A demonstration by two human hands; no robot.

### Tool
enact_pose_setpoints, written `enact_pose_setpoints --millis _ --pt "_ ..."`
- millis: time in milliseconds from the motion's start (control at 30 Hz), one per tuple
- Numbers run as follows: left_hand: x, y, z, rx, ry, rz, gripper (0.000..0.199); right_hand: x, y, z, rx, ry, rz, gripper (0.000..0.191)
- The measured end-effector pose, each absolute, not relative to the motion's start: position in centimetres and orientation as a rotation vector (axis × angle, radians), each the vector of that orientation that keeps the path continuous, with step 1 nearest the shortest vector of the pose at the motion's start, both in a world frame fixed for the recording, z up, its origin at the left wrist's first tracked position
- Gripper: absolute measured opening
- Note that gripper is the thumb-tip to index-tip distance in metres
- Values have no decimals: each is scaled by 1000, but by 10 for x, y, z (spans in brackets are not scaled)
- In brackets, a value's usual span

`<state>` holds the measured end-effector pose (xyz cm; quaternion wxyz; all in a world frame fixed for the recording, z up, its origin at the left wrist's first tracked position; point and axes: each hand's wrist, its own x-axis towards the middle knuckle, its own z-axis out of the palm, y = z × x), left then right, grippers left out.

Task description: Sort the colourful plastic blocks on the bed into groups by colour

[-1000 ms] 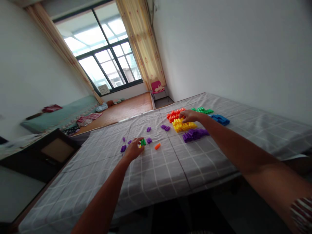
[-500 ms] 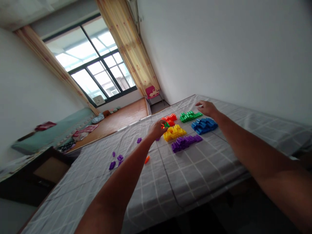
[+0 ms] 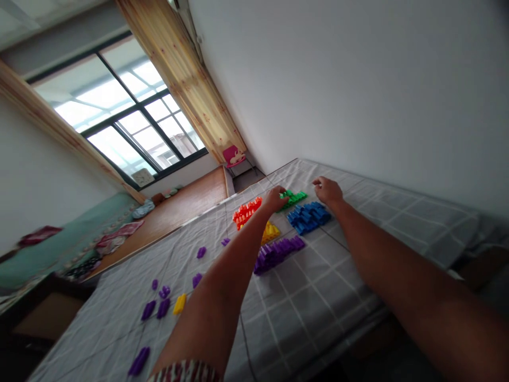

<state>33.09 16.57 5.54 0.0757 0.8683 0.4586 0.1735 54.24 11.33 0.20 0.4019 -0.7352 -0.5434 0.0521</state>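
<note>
My left hand reaches to the near left edge of the green plastic blocks, its fingers bent around green pieces there; the fingertips are partly hidden. To the right, my right hand hovers past the blue plastic blocks, fingers loosely curled and apart, with nothing visible in them. Orange plastic blocks lie left of my left hand. My left forearm partly covers the yellow plastic blocks and the purple plastic blocks.
Several loose purple pieces and a yellow piece are scattered on the left of the grey checked cloth. A dark cabinet stands at the left, a white wall at the right. A pink chair is beyond.
My left hand has moved from beside the orange and yellow blocks, where green pieces showed at its fingers, to the green blocks. My right hand's fingers have curled more. The view has shifted.
</note>
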Motion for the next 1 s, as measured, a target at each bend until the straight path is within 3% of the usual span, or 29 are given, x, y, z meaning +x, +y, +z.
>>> enact_pose_setpoints --millis 267,567,800,1000 --pt "368 156 45 2740 1470 271 35 537 113 7 -1863 -1380 154 30" --pt "367 157 43 2754 1588 234 33 534 111 11 -1856 -1418 172 29" --pt "331 146 96 2818 1464 456 29 535 116 1 -1750 -1489 184 28" --pt "227 71 141 2843 1369 703 23 524 98 18 -1425 -1870 166 33"
